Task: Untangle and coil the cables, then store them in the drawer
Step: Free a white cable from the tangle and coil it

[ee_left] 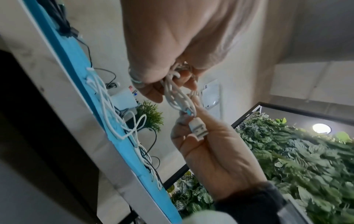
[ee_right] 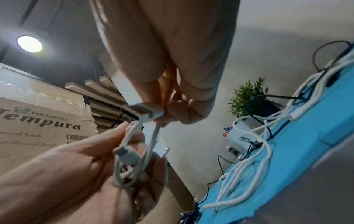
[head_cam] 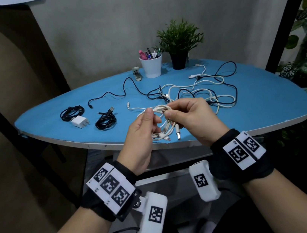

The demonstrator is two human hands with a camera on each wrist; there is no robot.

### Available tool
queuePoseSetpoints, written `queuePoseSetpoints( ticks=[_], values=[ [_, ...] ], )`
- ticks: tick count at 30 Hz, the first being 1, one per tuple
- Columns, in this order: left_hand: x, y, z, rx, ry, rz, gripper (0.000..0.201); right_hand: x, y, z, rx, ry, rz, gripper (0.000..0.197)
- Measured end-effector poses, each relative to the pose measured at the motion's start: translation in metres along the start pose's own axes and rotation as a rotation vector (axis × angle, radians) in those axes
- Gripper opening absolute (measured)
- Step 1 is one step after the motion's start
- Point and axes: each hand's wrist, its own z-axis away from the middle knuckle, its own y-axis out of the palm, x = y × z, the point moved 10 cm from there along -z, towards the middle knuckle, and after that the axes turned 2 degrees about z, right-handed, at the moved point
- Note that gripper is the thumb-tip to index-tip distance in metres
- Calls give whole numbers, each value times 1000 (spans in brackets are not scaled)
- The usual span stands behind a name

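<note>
your left hand (head_cam: 142,129) has its grip pinched on the loops of the white cable (head_cam: 160,115), and your right hand (head_cam: 189,115) pinches the same bundle from the other side; both hold it in the air just above the near edge of the blue tabletop (head_cam: 264,105). the usb plug (head_cam: 178,133) hangs loose below the bundle, so the coil looks nearly made but its tail is not yet secured.

to finish this step well, keep the left pinch firm where the loops cross so they do not spring apart, and let the right hand do the wrapping. pass the free end round the middle of the loops, snug but not tight enough to kink the cord near the plug. keep the loops even in size so the bundle lies flat.

two black coils (head_cam: 72,112) (head_cam: 106,120) and a white charger (head_cam: 79,121) already lie on the left of the tabletop; set this bundle beside them, well apart from the tangle (head_cam: 204,90) of black and white cables still on the right, so nothing snags again. no drawer shows in these views.
</note>
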Motion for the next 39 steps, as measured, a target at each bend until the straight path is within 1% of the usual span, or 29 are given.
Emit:
queuePoseSetpoints(
  ticks=[2,4,5,7,8,10,12,15,18,21,24,25,28,30,32,34,37,39],
  values=[
    [-3,-4,-2,4,8,-12,33,-4,3,3,49,31,-79,8],
    [-8,-6,-4,17,40,-36,32,-9,6,5,99,69,-148,12],
    [-10,-8,-5,21,53,-51,31,-11,6,6,122,83,-135,13],
    [-12,-10,-7,23,73,-106,31,-16,8,7,174,115,-19,10],
    [-13,-11,-7,26,89,-151,31,-20,9,8,204,140,40,6],
    [-19,-13,-7,32,138,-291,32,-27,9,9,232,197,61,10],
    [-26,-12,-6,62,204,-484,33,-30,3,9,189,245,-15,16],
    [-26,0,-1,161,266,-732,32,-29,-11,5,87,276,-141,17],
    [-14,6,3,205,259,-834,34,-28,-15,3,58,299,-215,14],
    [-4,8,4,224,197,-815,32,-27,-9,6,73,315,-289,13],
    [2,6,3,210,119,-686,33,-25,-6,7,53,267,-337,13],
    [3,5,3,204,93,-627,34,-23,-7,6,27,232,-302,13],
    [3,3,2,172,23,-480,35,-12,-13,3,-45,81,-17,12],
    [3,2,1,152,-18,-397,35,-4,-12,3,-63,13,104,13],
    [2,0,0,137,-30,-328,38,-1,-9,3,-63,-13,141,17],
    [2,0,-1,131,-32,-277,40,-1,-6,3,-61,-11,106,23],
    [1,3,2,137,-35,-276,40,-2,0,3,-65,-9,32,32],
    [-3,4,2,138,-19,-272,39,0,5,4,-53,-13,31,32]
  ],
)
